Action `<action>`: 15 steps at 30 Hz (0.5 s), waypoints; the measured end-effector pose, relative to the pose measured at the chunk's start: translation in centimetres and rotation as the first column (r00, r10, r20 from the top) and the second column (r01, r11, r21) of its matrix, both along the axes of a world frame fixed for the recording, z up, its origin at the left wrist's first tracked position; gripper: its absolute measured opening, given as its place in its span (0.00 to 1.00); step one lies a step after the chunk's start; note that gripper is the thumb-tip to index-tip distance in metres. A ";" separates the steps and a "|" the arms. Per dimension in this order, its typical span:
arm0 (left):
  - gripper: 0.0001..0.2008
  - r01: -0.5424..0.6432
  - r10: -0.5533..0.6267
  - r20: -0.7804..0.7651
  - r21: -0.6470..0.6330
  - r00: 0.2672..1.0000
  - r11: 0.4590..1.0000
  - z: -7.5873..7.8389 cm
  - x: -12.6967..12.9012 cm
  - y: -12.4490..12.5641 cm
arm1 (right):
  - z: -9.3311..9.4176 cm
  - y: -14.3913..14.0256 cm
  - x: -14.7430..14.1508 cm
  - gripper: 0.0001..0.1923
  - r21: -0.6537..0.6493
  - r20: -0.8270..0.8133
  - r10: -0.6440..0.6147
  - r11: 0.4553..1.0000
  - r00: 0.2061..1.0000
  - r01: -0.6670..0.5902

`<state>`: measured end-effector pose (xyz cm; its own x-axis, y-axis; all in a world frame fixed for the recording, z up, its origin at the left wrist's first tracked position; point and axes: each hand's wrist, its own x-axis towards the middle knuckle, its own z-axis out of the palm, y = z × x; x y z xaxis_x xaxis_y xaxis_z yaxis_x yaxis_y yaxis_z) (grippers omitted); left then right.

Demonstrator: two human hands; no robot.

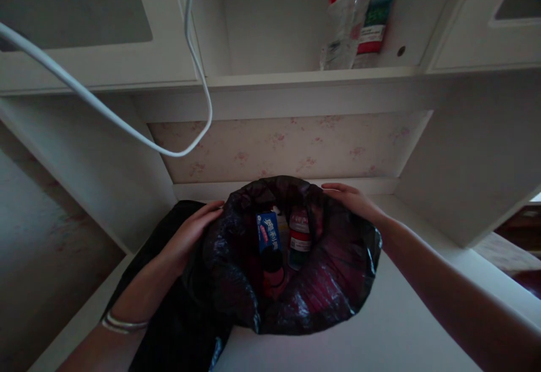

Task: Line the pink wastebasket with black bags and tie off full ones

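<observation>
A dark, shiny trash bag (291, 324) lines a round container that looks reddish through the plastic. Its edge is folded outward over the rim. Inside lie a blue snack box (269, 232) and a bottle or jar with a red and white label (300, 239). My left hand (196, 231) presses on the bag's left side, its fingertips at the folded rim. On the far right side my right hand (353, 202) holds the rim, fingers stretched along the plastic. The undersides of both hands are hidden, and so is the container's outer wall.
Above is a white cabinet shelf (270, 82) with a clear plastic bottle (344, 28) and a green-and-red labelled container (376, 22). A white cable (139, 135) hangs down at the left. Black material (177, 321) lies by my left forearm, on a white surface (406, 315).
</observation>
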<state>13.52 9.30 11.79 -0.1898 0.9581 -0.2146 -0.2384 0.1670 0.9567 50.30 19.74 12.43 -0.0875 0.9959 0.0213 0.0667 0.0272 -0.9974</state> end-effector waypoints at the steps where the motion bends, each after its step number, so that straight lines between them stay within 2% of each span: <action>1: 0.22 -0.023 0.024 -0.042 0.022 0.999 0.999 0.5 0.0 0.4 | -0.1 0.8 -0.1 0.11 0.019 0.013 -0.034 0.999 0.999 0.034; 5: 0.19 -0.099 0.109 -0.084 0.112 0.991 0.989 1.3 0.2 1.7 | -0.1 2.9 -0.8 0.11 0.115 0.041 -0.142 0.984 0.989 0.136; 9: 0.18 -0.154 0.173 -0.064 0.235 0.983 0.960 1.8 0.6 2.4 | 1.3 2.7 -1.4 0.15 0.261 0.054 -0.235 0.942 0.971 0.213; 12: 0.15 -0.206 0.228 -0.035 0.313 0.973 0.927 2.4 0.8 2.8 | 2.5 2.0 -1.7 0.19 0.353 0.066 -0.214 0.919 0.975 0.177; 15: 0.14 -0.220 0.250 -0.052 0.328 0.967 0.919 2.8 0.8 3.4 | 2.7 1.9 -1.9 0.21 0.370 0.099 -0.143 0.924 0.985 0.097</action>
<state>14.27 12.68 14.59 -0.4224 0.8983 0.1214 -0.1431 -0.1983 0.9696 48.42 21.66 15.12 0.0070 0.9251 0.3797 0.2123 0.3696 -0.9046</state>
